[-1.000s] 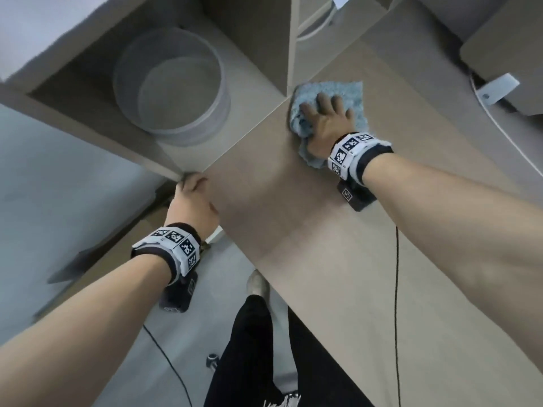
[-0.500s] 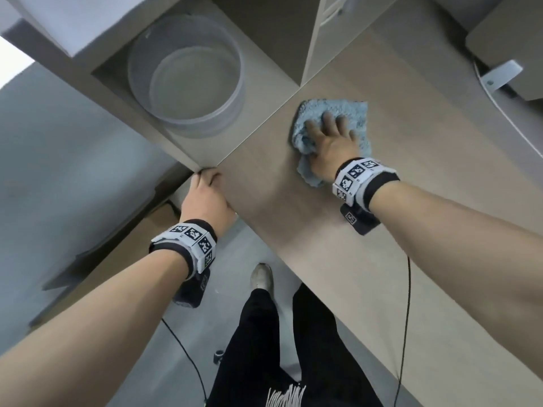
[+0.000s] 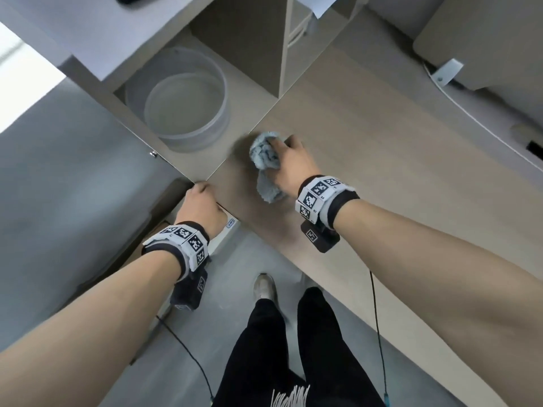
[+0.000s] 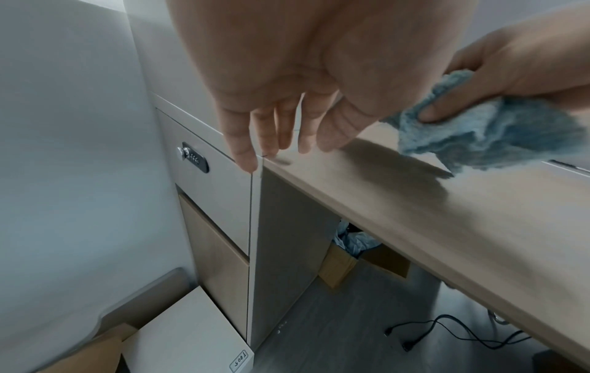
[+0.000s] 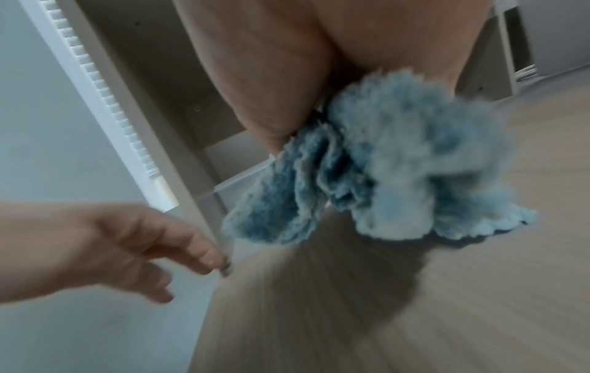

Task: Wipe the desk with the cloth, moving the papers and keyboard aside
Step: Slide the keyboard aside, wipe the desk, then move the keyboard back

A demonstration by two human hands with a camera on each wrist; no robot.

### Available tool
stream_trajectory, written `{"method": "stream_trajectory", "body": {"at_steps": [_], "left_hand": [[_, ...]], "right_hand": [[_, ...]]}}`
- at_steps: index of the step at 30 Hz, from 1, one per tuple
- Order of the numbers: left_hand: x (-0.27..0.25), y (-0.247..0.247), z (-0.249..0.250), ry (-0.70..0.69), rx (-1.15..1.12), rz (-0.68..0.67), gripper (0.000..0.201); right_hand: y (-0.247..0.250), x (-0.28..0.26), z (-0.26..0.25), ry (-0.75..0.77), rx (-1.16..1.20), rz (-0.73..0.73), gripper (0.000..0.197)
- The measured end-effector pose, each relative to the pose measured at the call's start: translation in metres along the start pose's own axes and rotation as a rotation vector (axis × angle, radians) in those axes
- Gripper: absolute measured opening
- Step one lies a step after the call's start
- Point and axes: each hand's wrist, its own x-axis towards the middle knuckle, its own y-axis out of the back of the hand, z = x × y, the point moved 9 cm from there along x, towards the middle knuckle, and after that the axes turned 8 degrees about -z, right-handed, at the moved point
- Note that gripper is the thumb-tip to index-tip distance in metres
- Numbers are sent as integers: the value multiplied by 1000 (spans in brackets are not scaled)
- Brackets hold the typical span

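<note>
My right hand (image 3: 283, 151) grips the fluffy blue cloth (image 3: 264, 155) in a bunch near the left front corner of the wooden desk (image 3: 382, 177). In the right wrist view the cloth (image 5: 383, 176) hangs from my palm over its shadow on the desk; whether its lower tip touches the wood I cannot tell. My left hand (image 3: 201, 190) is at the desk's corner, with loosely straight fingers (image 4: 245, 149) touching the edge and holding nothing. No papers or keyboard are in view.
A clear round container (image 3: 188, 110) stands in the shelf compartment left of the desk. A white cable (image 3: 470, 113) runs along the far right. Below are a drawer with a combination lock (image 4: 193, 157), a cardboard box (image 4: 351, 262), a white box (image 4: 185, 335) and floor cables (image 4: 447, 333).
My right hand has drawn the cloth toward the near left corner and gone from pressing it flat to gripping it bunched. My left hand stays at the desk corner.
</note>
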Motion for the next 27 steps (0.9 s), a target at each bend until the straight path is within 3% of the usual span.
{"method": "stream_trajectory", "body": {"at_steps": [3,7,11,17,20,27], "left_hand": [[-6,2,3,-9,9,12,45],[-14,10,23,-36,25,19,43],[-14,6,53,-50,26,-26,38],[-16,-30,164,-166,102,-33,37],[-21,-74,247,-228,137,-64,34],[-64,-227,473,-399,96,-257,37]], "right_hand": [[-2,11,-4,-40,23,-57,75],[-3,-8,1,-10,37,-62,66],[17,-45,51,-72,70,-9,60],[72,-129,209,-316,191,122,55],[98,-191,310,-475,287,216,50],[152,-406,540,-838,514,522,48]]}}
